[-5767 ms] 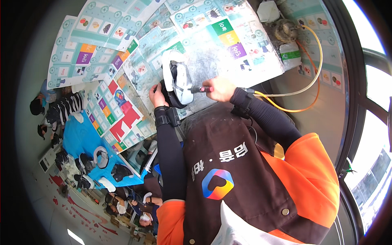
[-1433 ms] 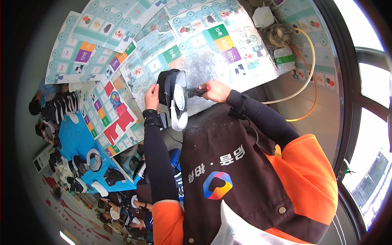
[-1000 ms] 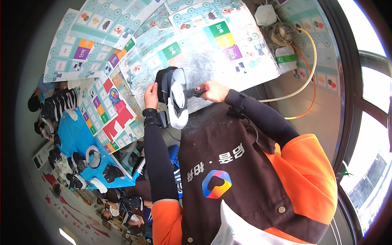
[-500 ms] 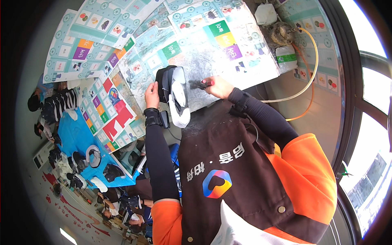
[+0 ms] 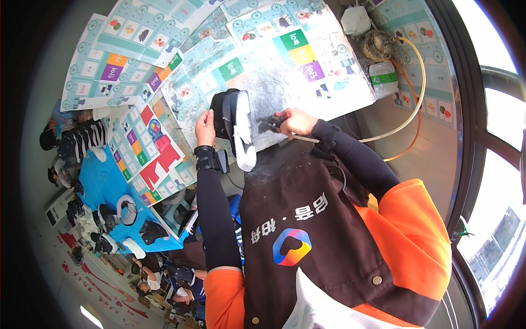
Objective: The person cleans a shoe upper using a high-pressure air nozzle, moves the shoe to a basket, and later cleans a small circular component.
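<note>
My left hand [image 5: 205,130] grips the left edge of a black-and-white cap [image 5: 223,118], thumb side against its black part. The cap stands on edge over the front of the paper-covered bench, its white side [image 5: 243,134] turned right and its lower end hanging past the bench edge. In my right hand [image 5: 296,123] is a dark spray gun [image 5: 269,123] with a red part, fingers wrapped round it. Its nozzle points left at the white side, a short gap away. A pale hose [image 5: 378,139] runs from the gun to the right.
Printed sheets [image 5: 334,82] cover the bench, with dark grey smudges in the middle. A metal fitting [image 5: 378,45], a white jug [image 5: 356,21] and an orange hose [image 5: 421,129] lie at the right. Several caps rest on a blue table [image 5: 104,175] at left, with people beyond.
The cap has turned so its white side shows narrower and more edge-on. My right hand has rotated and shifted slightly right and down, and the hose now shows below it.
</note>
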`<state>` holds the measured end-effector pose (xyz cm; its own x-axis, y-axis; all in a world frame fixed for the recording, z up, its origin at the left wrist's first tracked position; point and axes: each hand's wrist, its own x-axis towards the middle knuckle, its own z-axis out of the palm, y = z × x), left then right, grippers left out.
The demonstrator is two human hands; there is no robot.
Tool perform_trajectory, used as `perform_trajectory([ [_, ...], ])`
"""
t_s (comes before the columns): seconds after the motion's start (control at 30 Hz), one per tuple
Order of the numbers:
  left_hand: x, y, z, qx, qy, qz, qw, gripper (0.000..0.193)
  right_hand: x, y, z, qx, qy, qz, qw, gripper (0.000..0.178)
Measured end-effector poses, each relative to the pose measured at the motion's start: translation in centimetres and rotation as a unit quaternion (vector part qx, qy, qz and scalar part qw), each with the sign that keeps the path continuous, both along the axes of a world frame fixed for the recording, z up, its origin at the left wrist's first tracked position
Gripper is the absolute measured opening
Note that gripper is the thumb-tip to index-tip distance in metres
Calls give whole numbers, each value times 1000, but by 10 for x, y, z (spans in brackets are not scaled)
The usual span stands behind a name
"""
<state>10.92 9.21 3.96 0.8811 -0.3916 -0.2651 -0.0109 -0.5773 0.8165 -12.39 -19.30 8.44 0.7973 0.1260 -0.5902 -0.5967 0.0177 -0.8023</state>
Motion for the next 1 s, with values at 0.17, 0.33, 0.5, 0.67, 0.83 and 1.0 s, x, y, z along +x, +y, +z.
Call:
perform_trajectory([
  [0.17,-30,-71,117,90,-286,-307,903,22,-15,-46,26,-32,-42,-191,980,32],
  [0.33,-61,-71,104,119,-447,-508,727,27,-34,-76,60,-65,-26,-223,972,28],
  [0.5,-87,-44,77,232,-516,-131,814,37,-42,-84,78,-47,-9,-233,971,28],
  [0.67,-85,-17,63,250,-340,111,900,32,-31,-81,81,-58,-31,-211,975,26],
  [0.83,-6,-32,163,206,-363,-94,904,22,-21,-82,103,-47,-66,-166,983,29],
  [1.0,29,-130,133,251,-219,-307,891,23,8,-65,105,-128,-110,-76,983,32],
])
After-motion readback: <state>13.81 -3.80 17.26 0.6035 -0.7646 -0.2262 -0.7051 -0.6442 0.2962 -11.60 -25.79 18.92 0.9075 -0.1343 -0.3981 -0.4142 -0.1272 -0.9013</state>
